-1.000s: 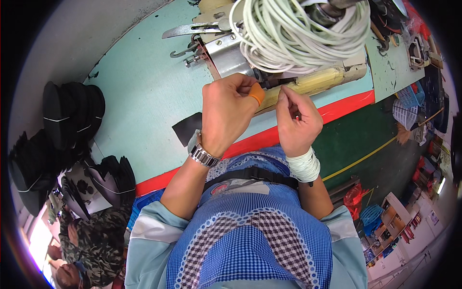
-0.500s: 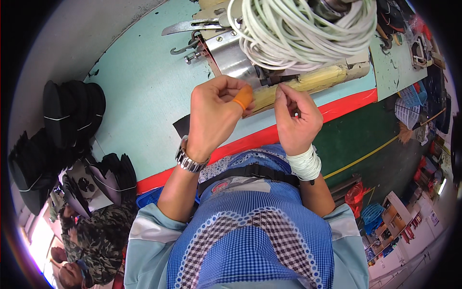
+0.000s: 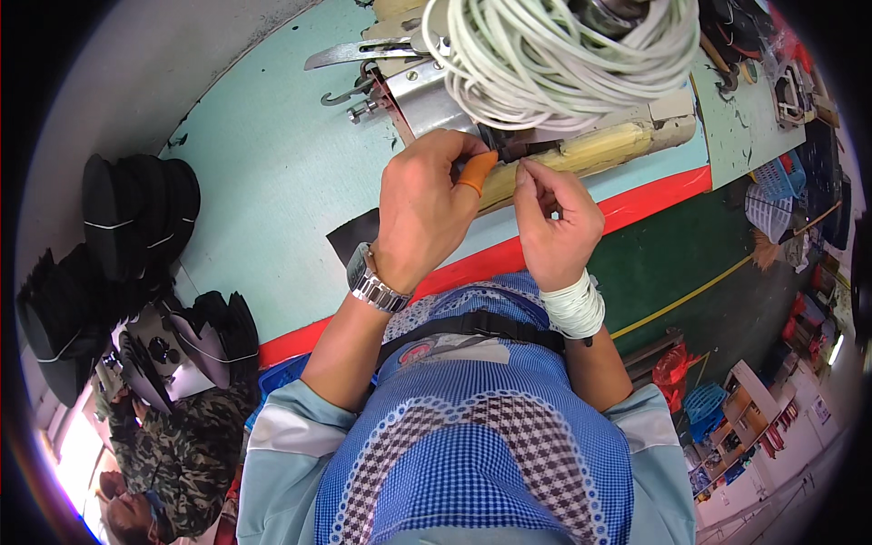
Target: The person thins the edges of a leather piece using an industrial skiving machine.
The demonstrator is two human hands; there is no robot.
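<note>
My left hand (image 3: 427, 204), with an orange finger cot (image 3: 476, 173) on its thumb, is closed at the metal machine (image 3: 434, 98). Its fingertips reach to the machine's dark working end, and whatever they grip is hidden. Thumb and forefinger of my right hand (image 3: 556, 218) are pressed together just right of there, in front of a yellow-wrapped bar (image 3: 604, 150). Anything in that pinch is too small to make out. Wound round my right wrist are white bands (image 3: 574, 309). A flat black piece (image 3: 352, 236) lies beside my left hand, partly covered by it.
A big bundle of white loops (image 3: 563, 64) hangs over the machine. Red tape (image 3: 654, 197) edges the pale green table (image 3: 263, 191). Tied stacks of black pieces (image 3: 141, 213) stand at the left, near a person in camouflage clothing (image 3: 182, 445). Baskets and shelves are at the right.
My left hand has moved slightly right and up, and its orange-covered thumb now points toward the machine's working end. The right hand has barely shifted, staying pinched.
</note>
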